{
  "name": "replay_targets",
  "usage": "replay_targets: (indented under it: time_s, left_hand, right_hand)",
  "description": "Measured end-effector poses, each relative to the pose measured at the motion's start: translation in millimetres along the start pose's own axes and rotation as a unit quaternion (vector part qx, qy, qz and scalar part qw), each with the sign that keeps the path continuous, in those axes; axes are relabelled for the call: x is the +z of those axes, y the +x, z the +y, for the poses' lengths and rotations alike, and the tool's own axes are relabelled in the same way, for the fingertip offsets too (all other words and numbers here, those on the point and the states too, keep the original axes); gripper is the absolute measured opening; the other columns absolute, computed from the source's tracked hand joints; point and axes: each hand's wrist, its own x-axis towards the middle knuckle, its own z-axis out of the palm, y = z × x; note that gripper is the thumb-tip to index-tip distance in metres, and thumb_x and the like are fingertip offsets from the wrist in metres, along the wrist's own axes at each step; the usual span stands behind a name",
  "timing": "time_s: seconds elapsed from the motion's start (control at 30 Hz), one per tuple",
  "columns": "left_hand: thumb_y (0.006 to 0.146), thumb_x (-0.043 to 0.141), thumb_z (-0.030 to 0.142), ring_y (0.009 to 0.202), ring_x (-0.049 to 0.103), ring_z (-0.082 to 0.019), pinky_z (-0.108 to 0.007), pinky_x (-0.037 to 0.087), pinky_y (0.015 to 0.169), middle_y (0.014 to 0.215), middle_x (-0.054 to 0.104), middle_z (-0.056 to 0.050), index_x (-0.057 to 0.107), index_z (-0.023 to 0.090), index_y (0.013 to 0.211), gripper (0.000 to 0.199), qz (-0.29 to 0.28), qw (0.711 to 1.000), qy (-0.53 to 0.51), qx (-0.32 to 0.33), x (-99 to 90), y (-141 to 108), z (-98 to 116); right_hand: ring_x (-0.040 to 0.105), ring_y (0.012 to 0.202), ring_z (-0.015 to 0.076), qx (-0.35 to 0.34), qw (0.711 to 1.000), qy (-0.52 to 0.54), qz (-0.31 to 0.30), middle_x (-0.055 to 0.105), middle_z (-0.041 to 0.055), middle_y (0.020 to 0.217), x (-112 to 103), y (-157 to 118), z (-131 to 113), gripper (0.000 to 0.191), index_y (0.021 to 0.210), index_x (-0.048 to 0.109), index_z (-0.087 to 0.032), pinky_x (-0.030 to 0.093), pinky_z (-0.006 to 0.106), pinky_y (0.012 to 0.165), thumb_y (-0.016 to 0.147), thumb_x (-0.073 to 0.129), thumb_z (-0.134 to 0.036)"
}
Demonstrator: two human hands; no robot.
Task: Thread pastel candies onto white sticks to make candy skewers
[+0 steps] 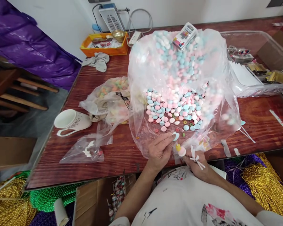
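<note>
In the middle of the table, a large clear plastic bag (141,66) lies open, with many pastel beads (174,103) in pink, blue and white inside and at its mouth. My left hand (160,150) pinches a light blue round bead (175,136) between thumb and fingertips at the bag's front edge. Close beside it, my right hand (198,163) is closed on a white string (196,158), whose loose ends stick up from the fingers. A pink bead (182,152) and a small yellow piece (178,147) sit at the right fingertips. Whether they are threaded is unclear.
A white mug (72,121) stands at the table's left edge, near a small clear bag (82,153) and a bag of coloured pieces (110,97). Behind are an orange tray (103,50) and a grey cloth (97,61). A clear plastic bin (257,84) stands right.
</note>
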Motion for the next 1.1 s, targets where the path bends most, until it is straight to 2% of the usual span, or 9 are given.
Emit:
replay_targets:
  time_s: [0.07, 0.17, 0.3, 0.43, 0.53, 0.73, 0.83, 1.0, 1.1]
  left_hand:
    - [0.083, 0.068, 0.004, 0.102, 0.072, -0.017, -0.03, 0.059, 0.092, 0.116, 0.074, -0.006, 0.071, 0.027, 0.118, 0.043, -0.043, 0.999, 0.005, 0.018, -4.8, 0.3, -0.8]
    - [0.085, 0.067, 0.007, 0.099, 0.072, -0.017, -0.031, 0.059, 0.09, 0.11, 0.075, -0.005, 0.071, 0.027, 0.118, 0.038, -0.064, 0.994, -0.072, -0.05, -7.3, 0.1, -3.4]
    - [0.085, 0.072, 0.023, 0.096, 0.072, -0.021, -0.036, 0.06, 0.085, 0.106, 0.075, -0.007, 0.072, 0.024, 0.116, 0.031, -0.016, 0.962, -0.207, -0.176, 0.0, 0.4, -3.2]
    - [0.079, 0.077, 0.021, 0.094, 0.071, -0.019, -0.034, 0.057, 0.089, 0.097, 0.076, -0.005, 0.077, 0.022, 0.094, 0.015, 0.037, 0.961, -0.186, -0.201, 6.8, 2.3, -1.5]
    - [0.077, 0.079, 0.024, 0.089, 0.071, -0.018, -0.032, 0.057, 0.087, 0.094, 0.077, -0.004, 0.077, 0.022, 0.092, 0.016, 0.062, 0.951, -0.172, -0.25, 9.0, -0.4, -3.3]
    - [0.086, 0.071, 0.035, 0.081, 0.075, -0.02, -0.033, 0.061, 0.079, 0.102, 0.077, -0.006, 0.075, 0.021, 0.107, 0.026, 0.029, 0.893, -0.255, -0.37, 11.9, -4.6, -6.5]
    - [0.089, 0.068, 0.034, 0.094, 0.075, -0.022, -0.036, 0.061, 0.087, 0.109, 0.076, -0.008, 0.072, 0.021, 0.115, 0.03, 0.01, 0.92, -0.208, -0.333, 11.9, -6.5, -5.4]
    - [0.094, 0.059, 0.021, 0.107, 0.072, -0.021, -0.039, 0.059, 0.096, 0.119, 0.073, -0.007, 0.066, 0.026, 0.125, 0.032, 0.024, 0.978, -0.102, -0.179, 16.5, -19.4, -3.2]
    - [0.096, 0.054, 0.016, 0.12, 0.065, -0.021, -0.043, 0.055, 0.104, 0.128, 0.069, -0.009, 0.059, 0.025, 0.134, 0.04, -0.025, 0.994, -0.045, -0.098, 20.7, -24.7, 3.4]
  right_hand:
    - [0.036, 0.056, 0.0122, 0.015, 1.0, -0.012, 0.02, 0.041, -0.0031, 0.059, -6.5, 3.5, -2.2, 0.031, 0.069, 0.057, -0.019, 0.034, 0.027, 0.057, 0.096, 0.05, -0.035]
    - [0.035, 0.056, 0.0122, -0.015, 0.998, -0.05, 0.041, 0.041, -0.0029, 0.059, -21.7, 12.4, -9.9, 0.026, 0.071, 0.059, -0.019, 0.034, 0.026, 0.055, 0.094, 0.05, -0.03]
    - [0.036, 0.055, 0.0114, -0.085, 0.992, -0.09, 0.005, 0.046, -0.0026, 0.062, -30.5, 20.4, -21.1, 0.022, 0.072, 0.057, -0.019, 0.035, 0.026, 0.058, 0.091, 0.047, -0.016]
    - [0.038, 0.056, 0.0114, -0.076, 0.992, -0.099, -0.002, 0.049, -0.002, 0.064, -25.4, 16.8, -20.9, 0.021, 0.075, 0.057, -0.019, 0.035, 0.025, 0.058, 0.091, 0.044, -0.012]
    - [0.04, 0.057, 0.0115, -0.075, 0.993, -0.091, 0.007, 0.051, -0.0015, 0.066, -22.9, 13.1, -14.7, 0.017, 0.077, 0.058, -0.019, 0.035, 0.025, 0.058, 0.089, 0.047, -0.012]
    - [0.037, 0.054, 0.0105, -0.063, 0.994, -0.086, 0.007, 0.05, -0.0024, 0.062, -21.2, 20.7, -11.2, 0.022, 0.073, 0.056, -0.018, 0.033, 0.024, 0.055, 0.092, 0.046, -0.017]
    - [0.036, 0.054, 0.0102, -0.029, 0.997, -0.068, 0.035, 0.047, -0.0032, 0.061, -19.4, 23.6, -12.1, 0.027, 0.068, 0.052, -0.019, 0.032, 0.025, 0.055, 0.095, 0.047, -0.023]
    - [0.034, 0.056, 0.0111, 0.038, 0.999, -0.005, 0.023, 0.039, -0.0038, 0.059, -6.1, 14.3, -9.4, 0.033, 0.068, 0.054, -0.019, 0.031, 0.026, 0.054, 0.096, 0.049, -0.034]
    - [0.034, 0.058, 0.0118, 0.054, 0.998, 0.025, 0.035, 0.04, -0.0031, 0.059, 4.9, 6.7, -3.2, 0.033, 0.071, 0.057, -0.018, 0.031, 0.026, 0.054, 0.095, 0.051, -0.04]
